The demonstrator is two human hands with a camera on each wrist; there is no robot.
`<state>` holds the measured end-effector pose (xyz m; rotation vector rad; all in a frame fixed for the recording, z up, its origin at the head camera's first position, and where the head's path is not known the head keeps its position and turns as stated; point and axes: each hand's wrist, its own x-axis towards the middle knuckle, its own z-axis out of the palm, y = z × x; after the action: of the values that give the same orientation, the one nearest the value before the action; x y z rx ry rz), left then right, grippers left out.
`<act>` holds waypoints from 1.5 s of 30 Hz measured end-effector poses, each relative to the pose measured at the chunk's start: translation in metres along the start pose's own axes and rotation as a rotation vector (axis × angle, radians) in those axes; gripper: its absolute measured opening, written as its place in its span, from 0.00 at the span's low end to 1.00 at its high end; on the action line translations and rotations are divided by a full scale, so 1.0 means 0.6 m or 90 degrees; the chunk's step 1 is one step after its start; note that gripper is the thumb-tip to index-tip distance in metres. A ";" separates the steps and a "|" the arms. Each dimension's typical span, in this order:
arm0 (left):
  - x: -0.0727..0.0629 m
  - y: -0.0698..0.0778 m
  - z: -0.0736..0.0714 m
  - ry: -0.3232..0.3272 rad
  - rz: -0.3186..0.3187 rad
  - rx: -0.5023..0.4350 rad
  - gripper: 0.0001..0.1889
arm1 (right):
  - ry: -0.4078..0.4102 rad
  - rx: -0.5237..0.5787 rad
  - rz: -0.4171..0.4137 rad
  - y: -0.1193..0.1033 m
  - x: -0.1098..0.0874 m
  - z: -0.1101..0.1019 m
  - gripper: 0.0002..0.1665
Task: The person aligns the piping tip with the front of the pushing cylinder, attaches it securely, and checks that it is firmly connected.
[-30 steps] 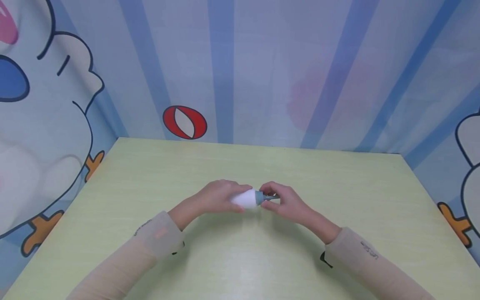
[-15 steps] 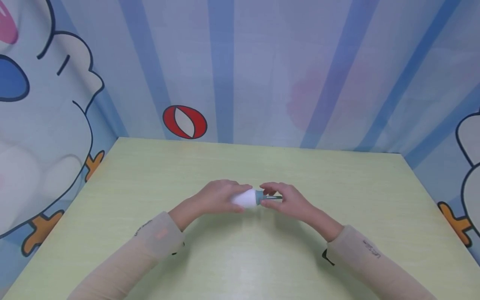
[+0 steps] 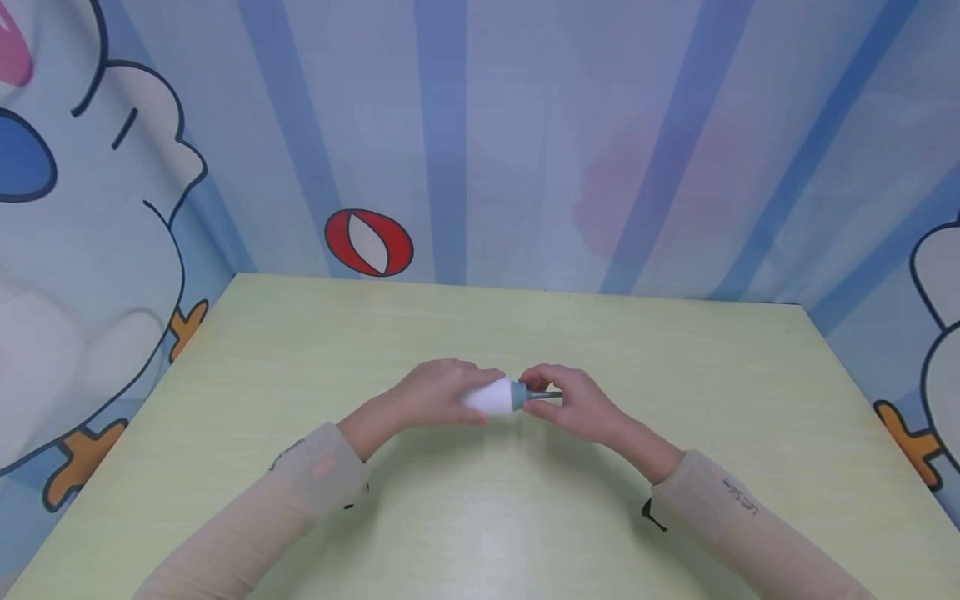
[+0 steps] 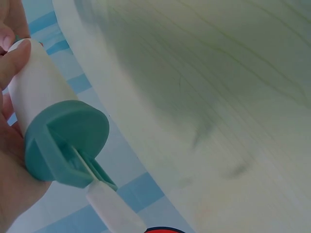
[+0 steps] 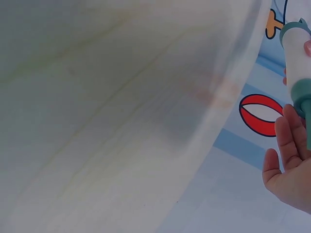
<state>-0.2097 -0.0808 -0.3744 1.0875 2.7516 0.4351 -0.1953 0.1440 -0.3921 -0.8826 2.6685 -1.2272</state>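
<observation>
A white cylinder with teal end pieces lies lengthwise between the two hands, above the table. My left hand grips its white body, thumb along the near side. A teal collar and a narrow tapered tip point toward my right hand, whose thumb and fingers pinch around the collar. In the left wrist view, the other end carries a wide teal flange with a slotted bracket and a white bar sticking out. Seen from the right wrist, the fingers reach up to the collar beneath the tip.
A pale yellow-green table spreads under both arms. Behind it rises a striped blue backdrop with cartoon figures and a red-and-white oval printed on it. Side panels close in the left and right.
The left hand keeps its hold on the cylinder without moving. The right hand's fingers shift slightly around the collar, loosening a little and then closing in again.
</observation>
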 end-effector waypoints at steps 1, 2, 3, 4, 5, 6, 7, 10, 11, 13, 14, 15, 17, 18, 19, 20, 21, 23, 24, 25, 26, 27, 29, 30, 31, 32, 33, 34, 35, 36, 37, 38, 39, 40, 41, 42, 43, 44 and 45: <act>0.000 0.000 0.000 0.000 0.000 0.001 0.30 | -0.003 0.000 0.001 0.001 0.000 0.000 0.16; 0.000 0.000 0.000 -0.001 0.000 0.002 0.30 | -0.005 -0.001 0.003 0.001 0.000 0.000 0.16; 0.000 0.001 -0.001 -0.001 -0.001 0.002 0.30 | -0.008 -0.001 0.004 0.001 0.000 0.000 0.17; -0.001 0.001 -0.001 -0.002 -0.003 0.002 0.30 | -0.010 -0.002 0.004 0.002 0.000 0.000 0.18; -0.001 0.002 -0.001 -0.002 -0.004 0.002 0.30 | -0.013 -0.003 0.002 0.003 0.000 0.000 0.18; -0.001 0.002 -0.002 -0.003 -0.005 0.003 0.30 | -0.015 -0.006 0.000 0.004 0.000 0.000 0.19; -0.001 0.003 -0.002 -0.004 -0.008 0.003 0.31 | -0.018 -0.009 -0.001 0.005 0.000 0.000 0.19; -0.001 0.002 -0.001 -0.005 -0.013 0.004 0.31 | -0.024 -0.002 0.010 0.006 0.000 -0.001 0.20; -0.001 0.001 -0.001 -0.005 -0.015 0.004 0.31 | -0.025 0.001 0.016 0.005 0.000 -0.002 0.21; -0.001 0.000 0.000 -0.006 -0.019 0.003 0.32 | -0.023 0.010 0.032 0.004 0.000 -0.003 0.23; -0.001 0.000 0.001 -0.007 -0.021 0.001 0.32 | -0.021 0.012 0.036 0.002 -0.001 -0.004 0.25; -0.001 0.000 0.001 -0.008 -0.022 0.000 0.32 | -0.017 0.012 0.036 0.002 -0.001 -0.004 0.26; -0.001 0.001 0.000 -0.009 -0.022 -0.005 0.32 | -0.009 0.006 0.028 0.001 0.000 -0.003 0.26; -0.001 0.001 0.000 -0.008 -0.021 -0.007 0.32 | -0.007 0.005 0.021 0.002 0.000 -0.002 0.25; -0.001 0.002 -0.001 -0.008 -0.020 -0.009 0.32 | -0.005 0.002 0.013 0.002 0.001 -0.001 0.23; -0.001 0.002 -0.001 -0.008 -0.018 -0.010 0.31 | -0.004 0.003 0.007 0.003 0.001 0.000 0.22; -0.001 0.003 -0.001 -0.007 -0.016 -0.011 0.31 | -0.004 0.004 0.003 0.003 0.001 0.001 0.20; -0.001 0.004 -0.001 -0.005 -0.012 -0.010 0.31 | -0.003 0.008 0.002 0.004 0.001 0.002 0.18; -0.001 0.004 -0.001 -0.005 -0.011 -0.008 0.31 | -0.004 0.009 0.004 0.005 0.001 0.003 0.17; -0.001 0.004 -0.001 -0.005 -0.011 -0.009 0.31 | -0.005 0.010 0.007 0.005 0.001 0.003 0.16; -0.001 0.004 -0.001 -0.005 -0.010 -0.008 0.31 | -0.006 0.012 0.009 0.005 0.001 0.003 0.16; -0.001 0.005 -0.001 -0.005 -0.009 -0.006 0.31 | -0.008 0.012 0.011 0.006 0.001 0.004 0.16; -0.001 0.005 -0.001 -0.004 -0.003 -0.002 0.31 | -0.014 0.016 0.014 0.007 0.001 0.004 0.15; -0.002 0.006 -0.002 -0.003 -0.001 -0.002 0.31 | -0.017 0.019 0.013 0.008 0.001 0.004 0.15; -0.002 0.006 -0.002 -0.002 0.002 0.000 0.31 | -0.020 0.021 0.013 0.008 0.001 0.004 0.15; -0.002 0.006 -0.001 0.000 0.006 0.005 0.31 | -0.023 0.021 0.013 0.009 0.001 0.003 0.15; -0.002 0.005 -0.001 0.001 0.008 0.009 0.30 | -0.026 0.021 0.012 0.009 0.001 0.002 0.16; -0.002 0.005 0.000 0.001 0.008 0.011 0.31 | -0.029 0.023 0.015 0.008 0.001 0.002 0.16; -0.002 0.005 0.000 0.003 0.008 0.010 0.31 | -0.031 0.022 0.016 0.007 0.000 0.001 0.17; -0.002 0.004 0.001 0.002 0.002 0.011 0.31 | -0.031 0.019 0.014 0.006 0.000 0.001 0.18; -0.003 0.004 0.001 0.001 -0.002 0.011 0.31 | -0.030 0.015 0.014 0.005 0.000 0.000 0.19; -0.003 0.004 0.001 0.000 -0.007 0.010 0.32 | -0.029 0.008 0.010 0.004 -0.001 -0.001 0.21; -0.003 0.004 0.001 -0.001 -0.013 0.007 0.32 | -0.027 0.003 0.008 0.003 -0.001 -0.001 0.22; -0.003 0.005 0.001 -0.001 -0.016 0.004 0.32 | -0.024 -0.001 0.006 0.003 -0.001 -0.001 0.23; -0.004 0.005 0.001 0.000 -0.017 0.000 0.32 | -0.021 -0.006 0.003 0.002 -0.001 0.000 0.23; -0.004 0.005 0.001 0.001 -0.016 -0.002 0.32 | -0.020 -0.008 0.003 0.001 -0.001 0.000 0.23; -0.004 0.005 0.002 0.002 -0.013 -0.004 0.32 | -0.018 -0.009 0.004 0.000 -0.001 0.001 0.22; -0.003 0.005 0.002 0.004 -0.011 -0.003 0.32 | -0.017 -0.009 0.006 -0.001 -0.001 0.001 0.21; -0.003 0.004 0.002 0.005 -0.006 -0.002 0.32 | -0.016 -0.007 0.011 -0.002 0.000 0.002 0.20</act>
<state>-0.2065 -0.0799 -0.3750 1.0734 2.7606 0.4441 -0.1942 0.1427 -0.3921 -0.8688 2.6609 -1.1904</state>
